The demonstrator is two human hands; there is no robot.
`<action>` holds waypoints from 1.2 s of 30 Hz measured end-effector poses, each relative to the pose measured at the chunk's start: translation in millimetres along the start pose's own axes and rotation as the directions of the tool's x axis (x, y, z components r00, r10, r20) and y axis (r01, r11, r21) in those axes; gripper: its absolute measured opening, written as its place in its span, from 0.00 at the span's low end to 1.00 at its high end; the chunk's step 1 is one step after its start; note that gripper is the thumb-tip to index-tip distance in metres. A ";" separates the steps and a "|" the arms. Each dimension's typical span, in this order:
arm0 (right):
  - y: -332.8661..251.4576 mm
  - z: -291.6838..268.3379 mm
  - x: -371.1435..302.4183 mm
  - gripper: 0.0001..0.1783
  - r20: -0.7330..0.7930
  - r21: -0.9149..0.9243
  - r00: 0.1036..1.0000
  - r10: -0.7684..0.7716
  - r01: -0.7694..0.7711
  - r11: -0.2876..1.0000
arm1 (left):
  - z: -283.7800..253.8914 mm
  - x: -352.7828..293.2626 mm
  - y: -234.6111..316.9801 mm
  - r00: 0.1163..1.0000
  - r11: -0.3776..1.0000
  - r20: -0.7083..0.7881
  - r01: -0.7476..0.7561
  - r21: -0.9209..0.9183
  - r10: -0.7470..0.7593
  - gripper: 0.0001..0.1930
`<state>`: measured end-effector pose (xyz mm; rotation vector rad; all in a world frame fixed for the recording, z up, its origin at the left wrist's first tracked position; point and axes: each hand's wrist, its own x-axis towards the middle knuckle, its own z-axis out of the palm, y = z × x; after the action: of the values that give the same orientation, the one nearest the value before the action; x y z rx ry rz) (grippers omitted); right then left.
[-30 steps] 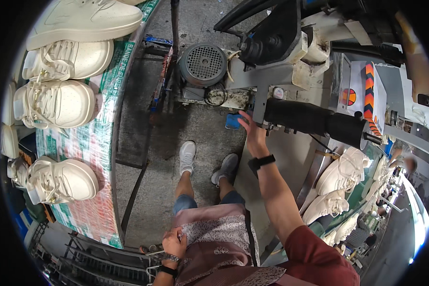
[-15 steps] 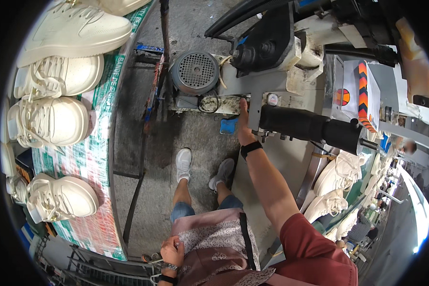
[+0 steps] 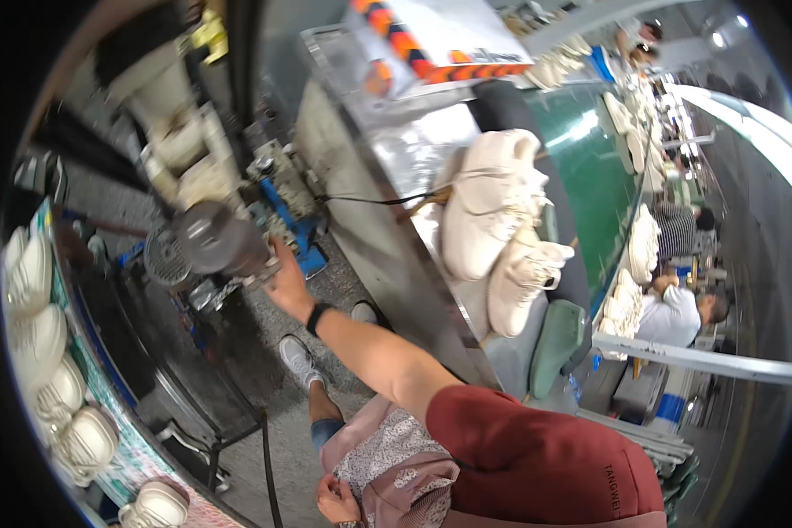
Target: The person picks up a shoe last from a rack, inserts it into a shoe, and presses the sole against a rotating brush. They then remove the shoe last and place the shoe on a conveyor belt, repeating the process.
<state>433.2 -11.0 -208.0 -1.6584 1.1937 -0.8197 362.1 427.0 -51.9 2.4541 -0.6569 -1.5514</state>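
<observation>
The right hand is resting at the dark, cylindrical machine part, the left hand at the pink, patterned apron; whether either is pinching, one cannot tell.

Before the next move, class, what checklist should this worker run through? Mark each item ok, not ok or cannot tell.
1. Left hand away from the machine: ok, it is at the patterned apron.
2. Right hand clear of the machine's dark cylinder: not ok, it is at the cylinder's end.
3. Right hand's grip firm: cannot tell.
4. Black cable clear of the metal bench: not ok, it crosses the edge.
5. Pale shoes clear of both hands: ok.
</observation>
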 end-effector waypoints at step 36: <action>-341.0 -341.0 -33.2 0.54 0.172 0.295 0.946 -0.276 0.218 0.930 | -158.2 11.9 402.1 0.742 0.080 -0.401 -0.518 -0.852 0.537 0.09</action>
<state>240.4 -35.7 234.6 -1.6375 0.6976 -0.8940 396.3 49.1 155.4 1.0466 -0.3499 -1.0738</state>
